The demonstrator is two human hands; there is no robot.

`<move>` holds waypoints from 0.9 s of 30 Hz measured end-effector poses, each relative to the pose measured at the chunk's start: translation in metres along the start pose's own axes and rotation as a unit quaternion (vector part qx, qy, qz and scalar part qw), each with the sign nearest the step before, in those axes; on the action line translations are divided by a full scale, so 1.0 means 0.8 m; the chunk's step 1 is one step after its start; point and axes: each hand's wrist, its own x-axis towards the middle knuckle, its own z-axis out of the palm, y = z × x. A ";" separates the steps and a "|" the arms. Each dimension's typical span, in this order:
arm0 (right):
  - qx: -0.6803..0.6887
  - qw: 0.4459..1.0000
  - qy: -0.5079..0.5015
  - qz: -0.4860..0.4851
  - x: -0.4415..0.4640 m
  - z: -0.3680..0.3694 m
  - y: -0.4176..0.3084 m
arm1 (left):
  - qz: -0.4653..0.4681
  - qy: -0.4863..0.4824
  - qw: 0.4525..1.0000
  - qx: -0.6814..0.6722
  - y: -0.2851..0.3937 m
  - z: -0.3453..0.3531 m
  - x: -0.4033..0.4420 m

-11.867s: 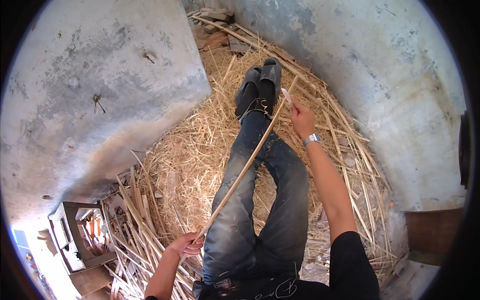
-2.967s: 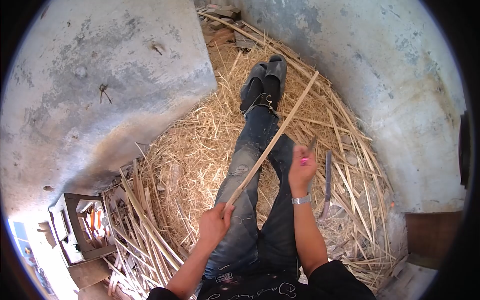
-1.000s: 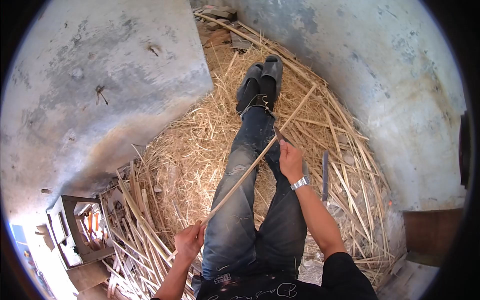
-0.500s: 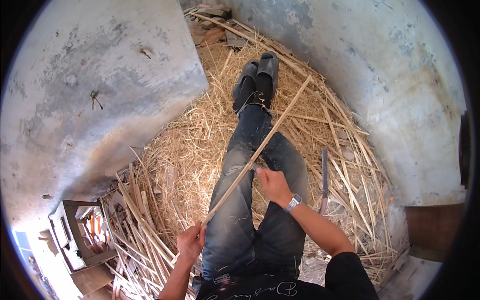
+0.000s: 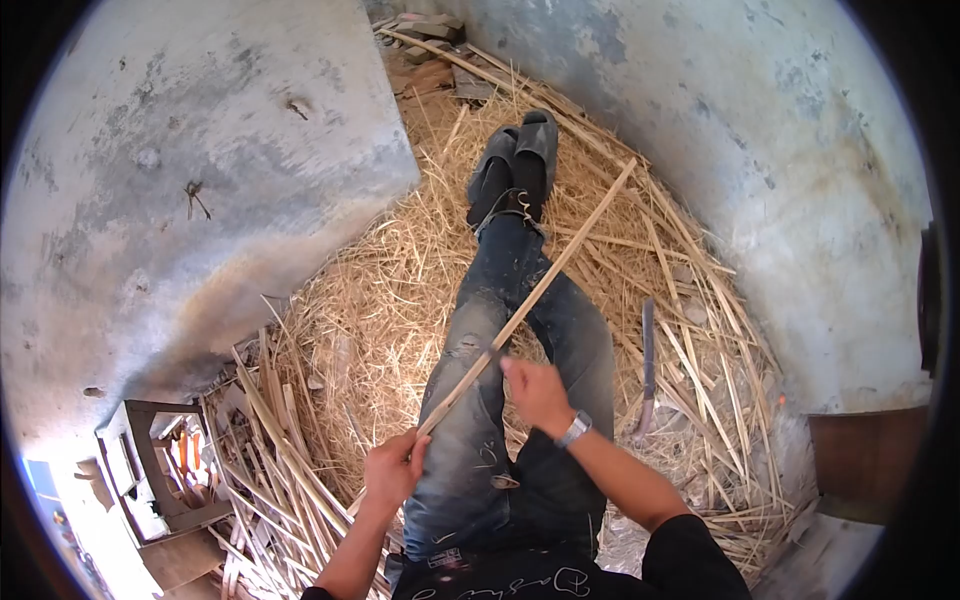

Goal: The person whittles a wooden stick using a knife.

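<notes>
A long pale bamboo strip (image 5: 560,262) lies slantwise across my outstretched legs (image 5: 470,400), its far end up to the right. My left hand (image 5: 392,470) is closed round its near end, beside my left thigh. Against the strip's middle, over my knees, my right hand (image 5: 540,398) is closed on a small knife (image 5: 495,355). Only a dark bit of the blade shows; the fingers hide the rest. A curled shaving (image 5: 505,482) rests on my thigh.
Thin shavings (image 5: 370,290) cover the floor round my legs. A long dark blade with a handle (image 5: 648,350) lies to the right. Bamboo strips (image 5: 285,440) are heaped at left and along the right wall (image 5: 750,150). A wooden frame (image 5: 150,470) stands at lower left.
My right hand has moved slightly down and left along the strip with the knife. My left hand and the strip's near end have shifted a little up and right. A curled shaving now shows on my thigh.
</notes>
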 end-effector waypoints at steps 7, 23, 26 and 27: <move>-0.093 0.984 0.142 0.054 0.127 -0.063 0.060 | 0.019 0.006 1.000 0.020 -0.046 -0.031 -0.049; -0.092 0.995 0.008 -0.028 -0.039 0.053 -0.042 | -0.010 -0.010 0.999 -0.031 0.013 0.007 0.007; -0.089 0.995 -0.003 -0.035 -0.035 0.039 -0.030 | -0.001 -0.019 0.999 -0.026 0.016 0.011 0.014; -0.094 0.995 0.000 -0.033 -0.028 0.034 -0.022 | 0.000 -0.020 0.999 -0.027 0.012 0.009 0.013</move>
